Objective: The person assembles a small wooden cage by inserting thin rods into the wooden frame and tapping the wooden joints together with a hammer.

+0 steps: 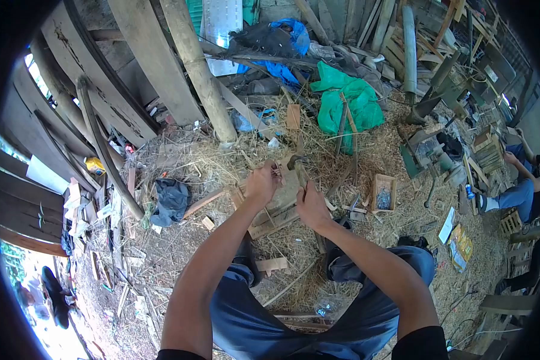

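My right hand point(313, 207) is wrapped round the wooden handle of a hammer point(296, 161), whose dark metal head points away from me. To its left, my left hand point(263, 185) is closed, its fingertips pinched together; thin, small things seem to show at them, too small to name. Below and between both hands lies a wooden piece point(273, 223) with a plank edge, on the ground in front of my feet. My forearms hide part of it.
Right of my hands stands a small wooden box point(384, 193) with small shiny metal pieces. A dark cloth point(171, 201) lies left, a green sheet point(348, 102) ahead. Wood scraps and straw cover the ground. Another person point(513, 195) sits at far right, near a metal machine point(426, 150).
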`<state>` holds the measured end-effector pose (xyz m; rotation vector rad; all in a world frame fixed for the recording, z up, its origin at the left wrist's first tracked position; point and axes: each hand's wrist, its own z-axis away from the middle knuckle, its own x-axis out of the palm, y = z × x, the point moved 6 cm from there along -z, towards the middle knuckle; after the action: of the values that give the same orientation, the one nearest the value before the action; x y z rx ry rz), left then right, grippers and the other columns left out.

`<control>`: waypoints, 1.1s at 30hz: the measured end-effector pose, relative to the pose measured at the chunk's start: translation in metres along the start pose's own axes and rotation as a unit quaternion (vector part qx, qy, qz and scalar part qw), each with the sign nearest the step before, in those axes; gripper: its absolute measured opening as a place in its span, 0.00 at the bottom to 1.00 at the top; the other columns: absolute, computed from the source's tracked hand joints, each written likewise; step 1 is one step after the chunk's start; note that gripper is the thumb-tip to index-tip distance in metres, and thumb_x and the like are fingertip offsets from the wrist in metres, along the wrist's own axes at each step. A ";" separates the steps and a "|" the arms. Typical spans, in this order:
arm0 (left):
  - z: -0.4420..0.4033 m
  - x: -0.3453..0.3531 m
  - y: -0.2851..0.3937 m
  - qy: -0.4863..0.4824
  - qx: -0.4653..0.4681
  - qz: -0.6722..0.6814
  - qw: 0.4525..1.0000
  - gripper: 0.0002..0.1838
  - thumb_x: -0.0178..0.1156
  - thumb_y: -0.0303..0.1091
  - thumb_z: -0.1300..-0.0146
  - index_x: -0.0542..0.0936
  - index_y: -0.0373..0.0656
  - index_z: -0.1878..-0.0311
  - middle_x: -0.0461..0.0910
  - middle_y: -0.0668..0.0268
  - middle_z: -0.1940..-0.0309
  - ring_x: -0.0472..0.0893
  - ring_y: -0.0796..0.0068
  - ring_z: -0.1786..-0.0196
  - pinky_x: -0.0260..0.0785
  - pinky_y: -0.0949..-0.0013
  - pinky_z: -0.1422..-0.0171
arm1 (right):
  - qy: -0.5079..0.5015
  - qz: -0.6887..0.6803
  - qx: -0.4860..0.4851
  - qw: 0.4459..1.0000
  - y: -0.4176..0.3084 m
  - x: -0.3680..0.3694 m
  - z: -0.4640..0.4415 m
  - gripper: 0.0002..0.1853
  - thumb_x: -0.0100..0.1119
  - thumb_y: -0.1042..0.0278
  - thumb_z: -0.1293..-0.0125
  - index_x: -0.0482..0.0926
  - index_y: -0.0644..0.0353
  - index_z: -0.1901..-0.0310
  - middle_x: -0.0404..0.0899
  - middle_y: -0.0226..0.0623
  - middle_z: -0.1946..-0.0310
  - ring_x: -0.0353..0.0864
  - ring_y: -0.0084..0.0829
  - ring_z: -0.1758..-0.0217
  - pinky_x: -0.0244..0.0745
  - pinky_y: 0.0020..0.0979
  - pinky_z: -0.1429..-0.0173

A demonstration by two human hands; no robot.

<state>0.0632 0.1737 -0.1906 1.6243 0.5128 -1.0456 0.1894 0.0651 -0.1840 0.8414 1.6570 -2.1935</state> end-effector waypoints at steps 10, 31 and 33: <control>-0.002 0.001 -0.001 -0.021 0.015 -0.027 0.999 0.15 0.66 0.34 0.46 0.80 0.44 0.55 0.83 0.49 0.64 0.83 0.49 0.60 0.76 0.52 0.55 | 0.016 0.025 -0.030 0.999 0.004 0.003 -0.001 0.15 0.44 0.66 0.30 0.64 0.75 0.55 0.76 0.65 0.79 0.78 0.63 0.73 0.73 0.54 0.67; -0.001 -0.041 0.004 0.059 0.096 0.254 0.961 0.18 0.72 0.36 0.48 0.82 0.41 0.54 0.83 0.61 0.60 0.82 0.66 0.58 0.74 0.66 0.53 | -0.007 -0.002 -0.020 1.000 -0.055 -0.064 -0.006 0.19 0.45 0.59 0.30 0.68 0.71 0.54 0.77 0.66 0.64 0.74 0.67 0.55 0.65 0.57 0.48; -0.001 -0.036 -0.001 0.049 0.076 0.281 0.956 0.18 0.72 0.35 0.48 0.82 0.41 0.54 0.83 0.62 0.62 0.82 0.70 0.57 0.73 0.67 0.52 | -0.020 -0.019 -0.019 0.999 -0.057 -0.063 -0.001 0.18 0.45 0.59 0.29 0.68 0.72 0.54 0.77 0.66 0.65 0.74 0.67 0.55 0.65 0.57 0.48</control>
<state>0.0438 0.1815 -0.1607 1.8164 0.0164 -0.5891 0.2091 0.0763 -0.1021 0.7580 1.7047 -2.1815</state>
